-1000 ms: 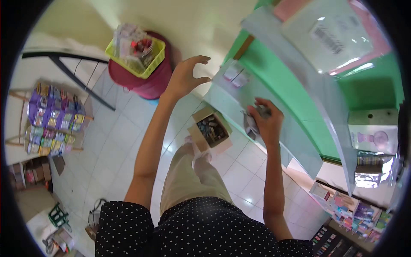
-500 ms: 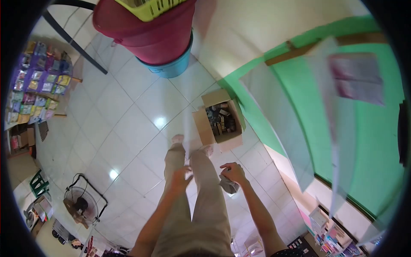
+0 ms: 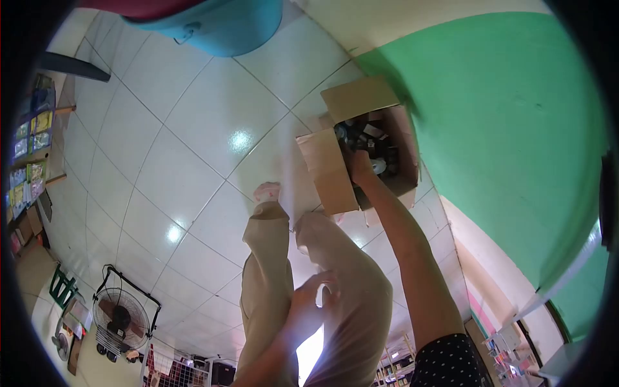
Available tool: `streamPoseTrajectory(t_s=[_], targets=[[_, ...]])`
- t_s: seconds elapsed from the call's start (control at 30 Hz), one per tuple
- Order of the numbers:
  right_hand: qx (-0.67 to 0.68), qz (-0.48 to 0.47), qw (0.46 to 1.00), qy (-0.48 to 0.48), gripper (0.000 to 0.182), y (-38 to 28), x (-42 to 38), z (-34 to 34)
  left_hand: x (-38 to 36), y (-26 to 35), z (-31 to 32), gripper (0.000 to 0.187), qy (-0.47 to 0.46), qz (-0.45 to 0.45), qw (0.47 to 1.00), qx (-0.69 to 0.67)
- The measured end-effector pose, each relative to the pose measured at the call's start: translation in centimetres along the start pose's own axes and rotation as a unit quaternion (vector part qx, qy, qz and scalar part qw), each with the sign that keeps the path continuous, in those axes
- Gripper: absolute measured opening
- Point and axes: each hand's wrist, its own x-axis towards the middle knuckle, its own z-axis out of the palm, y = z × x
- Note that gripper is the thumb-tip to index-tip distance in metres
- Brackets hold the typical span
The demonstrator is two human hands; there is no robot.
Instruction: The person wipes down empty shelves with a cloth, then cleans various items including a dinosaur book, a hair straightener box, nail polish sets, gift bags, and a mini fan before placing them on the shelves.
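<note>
Right hand (image 3: 358,162) inside cardboard box (image 3: 335,177), grip unclear; left hand (image 3: 309,303) open on thigh

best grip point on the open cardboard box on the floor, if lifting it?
Probably the two long side walls of the cardboard box, one hand each, coming from above. Its flaps are folded open and look floppy, and small items fill the inside, where the right hand reaches in now. The green wall stands close behind, so come from the tiled-floor side.
</note>
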Motion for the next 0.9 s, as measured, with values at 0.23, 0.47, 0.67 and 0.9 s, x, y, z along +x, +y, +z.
streamPoseTrajectory(t_s=[0.23, 0.47, 0.67, 0.9], targets=[[0.035, -0.037, 0.997, -0.06, 0.045, 0.6, -0.2, -0.3, 0.8, 1.6, 0.9, 0.03, -0.012, -0.062, 0.998, -0.008], [0.003, -0.004, 0.999, 0.054, 0.026, 0.0, 1.3, 2.7, 1.4, 1.7, 2.2, 0.034, -0.002, -0.06, 0.998, -0.02], [0.055, 0.011, 0.993, -0.107, 0.014, 0.3, 1.2, -1.7, 1.4, 1.9, 2.1, 0.035, 0.003, -0.061, 0.998, -0.034], [0.116, 0.031, 0.993, 0.009, 0.02, 1.7, -3.3, -3.4, 0.0, 0.4, 1.9, 0.036, 0.005, -0.076, 0.996, -0.046]])
